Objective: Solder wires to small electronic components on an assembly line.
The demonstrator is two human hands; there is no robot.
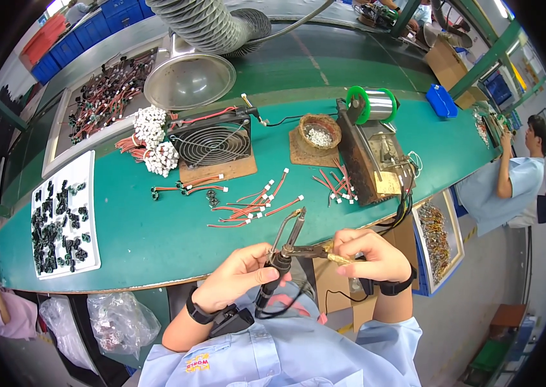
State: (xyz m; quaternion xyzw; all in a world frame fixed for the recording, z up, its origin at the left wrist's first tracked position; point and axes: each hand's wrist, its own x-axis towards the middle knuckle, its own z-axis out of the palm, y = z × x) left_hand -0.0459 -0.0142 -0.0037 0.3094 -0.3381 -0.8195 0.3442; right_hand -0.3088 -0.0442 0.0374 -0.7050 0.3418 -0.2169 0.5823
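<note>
Blue shirt point(305, 355) lies closest; beyond it, at the bench's point(137, 248) near edge, is the iron point(280, 262), tip pointing away from me. My left hand point(239, 277) is curled around its black handle; my right hand point(376, 259) pinches a brass-ended tool point(339, 258) that appears to meet it. I judge the iron light and rigid, perhaps hot towards the tip, so best held by the handle.

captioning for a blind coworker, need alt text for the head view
A person's left hand holds a soldering iron before a green workbench; the right hand grips a brass-coloured piece beside it. On the bench lie red wires with white plugs, a fan, a solder spool and a white tray of dark parts.
</note>
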